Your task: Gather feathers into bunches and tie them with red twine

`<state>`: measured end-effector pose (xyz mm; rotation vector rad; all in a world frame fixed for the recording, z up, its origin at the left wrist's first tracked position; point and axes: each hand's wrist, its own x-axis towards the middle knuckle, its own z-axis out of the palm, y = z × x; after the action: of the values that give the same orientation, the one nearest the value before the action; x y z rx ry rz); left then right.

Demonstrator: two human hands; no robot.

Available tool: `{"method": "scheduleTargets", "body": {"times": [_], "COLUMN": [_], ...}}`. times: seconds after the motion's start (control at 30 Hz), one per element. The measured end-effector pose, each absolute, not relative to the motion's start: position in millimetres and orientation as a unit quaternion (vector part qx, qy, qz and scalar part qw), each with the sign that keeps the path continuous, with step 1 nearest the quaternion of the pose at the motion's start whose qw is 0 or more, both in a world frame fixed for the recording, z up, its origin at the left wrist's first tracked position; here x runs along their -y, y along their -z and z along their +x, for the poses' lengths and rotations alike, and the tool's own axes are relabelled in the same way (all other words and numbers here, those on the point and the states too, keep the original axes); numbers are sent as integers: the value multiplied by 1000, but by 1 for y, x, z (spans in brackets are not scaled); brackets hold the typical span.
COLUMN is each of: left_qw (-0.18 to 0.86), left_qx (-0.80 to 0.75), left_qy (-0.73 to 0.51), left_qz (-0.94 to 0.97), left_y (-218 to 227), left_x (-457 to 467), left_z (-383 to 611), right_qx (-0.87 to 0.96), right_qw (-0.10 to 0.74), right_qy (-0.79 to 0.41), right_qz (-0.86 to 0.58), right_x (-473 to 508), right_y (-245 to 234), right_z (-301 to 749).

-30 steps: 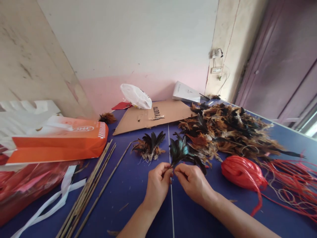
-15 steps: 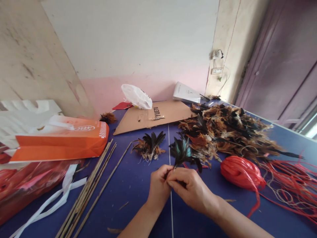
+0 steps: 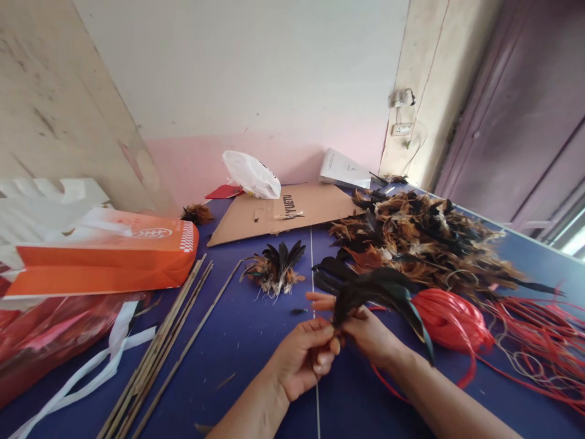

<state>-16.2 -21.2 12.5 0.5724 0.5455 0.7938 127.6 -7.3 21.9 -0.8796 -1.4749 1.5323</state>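
Note:
My left hand point(image 3: 304, 356) pinches the quill end of a bunch of dark, green-sheened feathers point(image 3: 372, 291) over the blue table point(image 3: 237, 341). My right hand point(image 3: 365, 332) meets it there, fingers curled on the same bunch, with one finger stretched out to the left. The feathers fan to the right above my right wrist. A red strand point(image 3: 388, 381) runs under my right forearm toward the ball of red plastic twine point(image 3: 450, 320). A small tied feather tuft point(image 3: 276, 268) lies just beyond my hands.
A big heap of brown and black feathers point(image 3: 425, 244) fills the right side, loose red strands point(image 3: 539, 347) beside it. Thin sticks point(image 3: 169, 353) lie at left near an orange bag point(image 3: 109, 256) and white strips point(image 3: 91, 372). Cardboard point(image 3: 283, 213) and a white bag point(image 3: 251, 175) sit by the wall.
The feather bunch has swung from upright to lying over to the right. Both hands drew nearer to me, and my left hand turned palm-up at the quills.

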Motion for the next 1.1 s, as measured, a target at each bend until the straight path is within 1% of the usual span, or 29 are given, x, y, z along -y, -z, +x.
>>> {"method": "scheduleTargets", "body": {"times": [0.1, 0.17, 0.3, 0.4, 0.47, 0.53, 0.63, 0.7, 0.77, 0.87, 1.0, 1.1], "left_qw": [868, 874, 862, 841, 820, 793, 733, 676, 614, 563, 589, 585], "left_qx": [-239, -232, -241, -270, -299, -334, -388, -423, -453, -469, -436, -429], "left_qy": [-330, -319, -358, -404, -431, -453, -480, -498, -508, -500, -459, -452], "left_qz": [284, 283, 264, 240, 228, 234, 286, 341, 399, 461, 502, 519], "left_y": [-11, -12, -15, -16, -14, -11, -8, -7, -7, -11, -16, -21], "left_x": [23, 22, 20, 17, 15, 13, 12, 13, 15, 19, 17, 13], "left_z": [-18, -20, -21, -21, -21, -21, -17, -13, -10, -7, -14, -24], "right_qx": [644, 676, 648, 643, 657, 675, 705, 706, 682, 595, 494, 470], "right_qw": [366, 363, 393, 386, 381, 392, 424, 433, 432, 438, 451, 461], "right_qy": [-580, -543, -505, -478, -447, -398, -307, -287, -318, -419, -531, -575], "right_qz": [-339, -342, -412, -457, -473, -482, -479, -481, -498, -529, -519, -486], "right_x": [7, 7, 4, 2, 2, 3, 6, 8, 8, 4, 0, -2], "right_y": [-25, -26, -21, -16, -15, -16, -19, -20, -19, -15, -12, -12], "right_z": [132, 134, 134, 133, 131, 130, 127, 124, 121, 119, 125, 131]}}
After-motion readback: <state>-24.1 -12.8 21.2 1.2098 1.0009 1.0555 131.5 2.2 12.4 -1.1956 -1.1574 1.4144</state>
